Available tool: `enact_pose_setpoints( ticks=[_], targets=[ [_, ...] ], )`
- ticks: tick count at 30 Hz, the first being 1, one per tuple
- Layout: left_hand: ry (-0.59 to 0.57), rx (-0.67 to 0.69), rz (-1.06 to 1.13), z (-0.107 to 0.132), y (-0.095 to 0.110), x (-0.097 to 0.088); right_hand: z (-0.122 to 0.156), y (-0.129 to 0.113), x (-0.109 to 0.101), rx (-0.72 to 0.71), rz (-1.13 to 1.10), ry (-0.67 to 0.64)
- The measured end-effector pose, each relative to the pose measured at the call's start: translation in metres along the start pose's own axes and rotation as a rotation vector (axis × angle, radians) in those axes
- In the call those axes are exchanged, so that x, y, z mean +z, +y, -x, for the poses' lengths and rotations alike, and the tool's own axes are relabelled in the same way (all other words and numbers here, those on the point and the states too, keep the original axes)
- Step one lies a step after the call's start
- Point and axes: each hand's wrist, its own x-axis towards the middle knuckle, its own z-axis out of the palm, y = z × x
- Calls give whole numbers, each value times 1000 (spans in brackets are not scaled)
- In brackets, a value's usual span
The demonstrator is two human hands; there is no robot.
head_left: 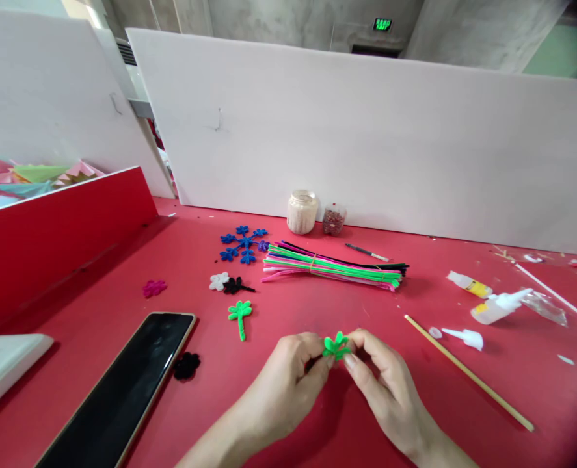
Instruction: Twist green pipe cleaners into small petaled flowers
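Note:
Between my two hands, above the red table, is a small green pipe cleaner flower [335, 346] with several looped petals. My left hand [288, 377] pinches its left side between thumb and fingers. From the other side, my right hand [390, 383] grips a petal with thumb and forefinger. A second green pipe cleaner flower [240, 317] with a stem lies on the table to the left. Beyond it are a white flower [218, 281] and a black flower [237, 285] touching each other. Farther back sits a blue snowflake-like cluster of flowers [245, 243].
A banded bundle of pipe cleaners [337, 266] lies ahead, before two jars [302, 213]. At left are a phone [122, 390], a black flower [187, 366] and a pink flower [154, 288]. Glue bottles [496, 307] and a wooden stick [468, 372] lie right. White panels [366, 130] stand behind.

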Motion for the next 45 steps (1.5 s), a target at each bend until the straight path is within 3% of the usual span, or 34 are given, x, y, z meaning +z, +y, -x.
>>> enact_pose_setpoints(
  ticks=[4, 8, 11, 14, 17, 19, 23, 26, 36, 39, 42, 45],
  targets=[
    [7, 9, -56, 0, 3, -1, 0, 1, 2, 32, -23, 42],
    [26, 6, -33, -1, 6, -1, 0, 5, 9, 126, -217, 44],
    [-23, -34, 83, -1, 6, -3, -1, 7, 12, 178, -337, 33],
    [-71, -101, 228, -2, 3, -5, -2, 6, 6, 171, -266, 47],
    [-75, -148, 315, -2, -1, -8, -3, 5, -6, 70, -61, 162],
    [-84, -168, 367, -1, -3, -8, -4, 5, -13, -134, 93, 212],
    [-111, -185, 497, -2, -5, -8, -6, 5, -19, -551, 434, 123],
    [-128, -198, 566, -2, -5, -8, -6, 6, -22, -682, 574, 71],
    [-219, -216, 571, 1, -6, -6, -7, -8, -39, -851, 804, -158],
    [-224, -213, 510, 2, -5, -6, -7, -13, -40, -919, 838, -161],
    [-229, -142, 440, 2, -2, -5, -7, -12, -38, -882, 855, -154],
    [-215, -30, 273, 2, 2, -4, -5, -8, -30, -756, 793, -144]
  ],
)
